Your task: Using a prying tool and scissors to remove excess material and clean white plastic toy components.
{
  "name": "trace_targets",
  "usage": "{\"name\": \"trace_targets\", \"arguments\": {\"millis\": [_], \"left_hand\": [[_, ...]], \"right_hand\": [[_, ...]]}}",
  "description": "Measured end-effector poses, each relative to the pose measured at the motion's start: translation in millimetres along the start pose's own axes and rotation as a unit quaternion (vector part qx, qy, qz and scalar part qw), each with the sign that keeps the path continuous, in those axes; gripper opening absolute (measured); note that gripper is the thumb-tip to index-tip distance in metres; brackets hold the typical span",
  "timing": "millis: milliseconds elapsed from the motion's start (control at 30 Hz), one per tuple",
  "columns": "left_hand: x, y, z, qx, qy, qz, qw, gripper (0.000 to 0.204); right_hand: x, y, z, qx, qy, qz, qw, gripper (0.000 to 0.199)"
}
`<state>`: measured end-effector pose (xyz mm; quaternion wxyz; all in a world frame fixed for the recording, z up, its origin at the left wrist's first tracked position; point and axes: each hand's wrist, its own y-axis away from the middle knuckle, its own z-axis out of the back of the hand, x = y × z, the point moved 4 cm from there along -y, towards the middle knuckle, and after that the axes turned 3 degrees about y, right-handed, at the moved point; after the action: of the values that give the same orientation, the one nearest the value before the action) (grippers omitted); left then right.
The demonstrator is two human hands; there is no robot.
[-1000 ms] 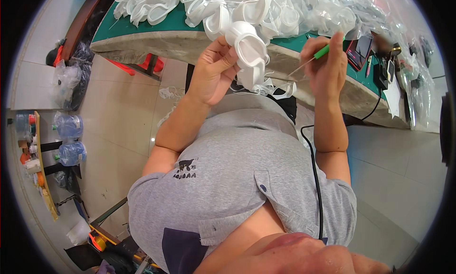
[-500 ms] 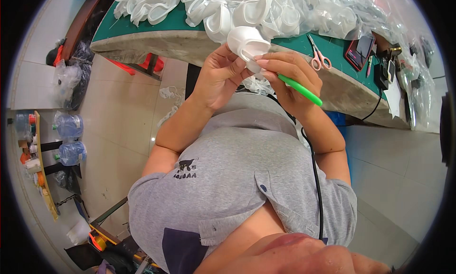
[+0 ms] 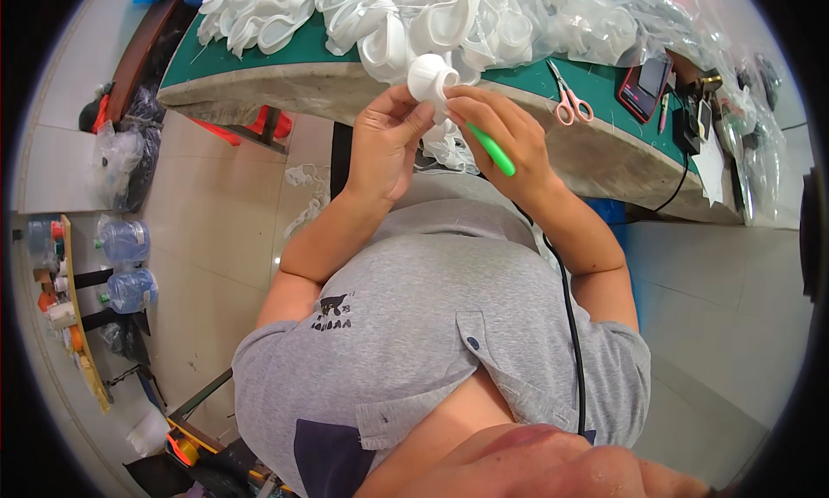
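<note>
A white, rounded, hollow part with a round opening is held up just in front of the bench edge. My left hand is closed on its left side, thumb and fingers pinching it. From the right, my right hand has its fingertips against the same part. A bright green handle of a slim tool lies in the grip of that right hand. The tool's working end is hidden by the fingers and the part. Beyond my hands, similar white parts are heaped on the bench.
The bench has a green top. Pink-handled scissors, a phone and a pink pen lie at its right. Clear plastic bags cover the back right. A black cable runs down my shirt. White scraps lie on the floor.
The white part has turned, so its round opening now faces right. My right hand has shifted left, and the green handle now points more steeply down and shows less length.
</note>
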<state>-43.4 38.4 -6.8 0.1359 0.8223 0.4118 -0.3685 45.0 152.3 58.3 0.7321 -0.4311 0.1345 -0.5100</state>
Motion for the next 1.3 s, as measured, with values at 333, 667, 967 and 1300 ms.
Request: {"name": "trace_targets", "arguments": {"millis": [333, 667, 967, 1300], "left_hand": [[-14.4, -6.2, -2.7, 0.081, 0.162, 0.021, 0.983, 0.025], [-28.8, -14.3, 9.4, 0.184, 0.297, 0.041, 0.936, 0.029], [-20.3, 0.9, -14.8, 0.156, 0.16, 0.018, 0.975, 0.038], [-13.4, -5.1, -15.3, 0.26, 0.173, 0.211, 0.926, 0.039]], "right_hand": [[-46.5, 2.5, 41.8, -0.251, -0.087, -0.041, 0.963, 0.013], [-57.8, -6.2, 65.2, -0.207, -0.197, -0.134, 0.949, 0.024], [-17.9, -15.3, 11.9, 0.01, -0.194, -0.216, 0.957, 0.018], [1.3, -24.2, 10.5, 0.079, -0.022, 0.097, 0.992, 0.019]]}}
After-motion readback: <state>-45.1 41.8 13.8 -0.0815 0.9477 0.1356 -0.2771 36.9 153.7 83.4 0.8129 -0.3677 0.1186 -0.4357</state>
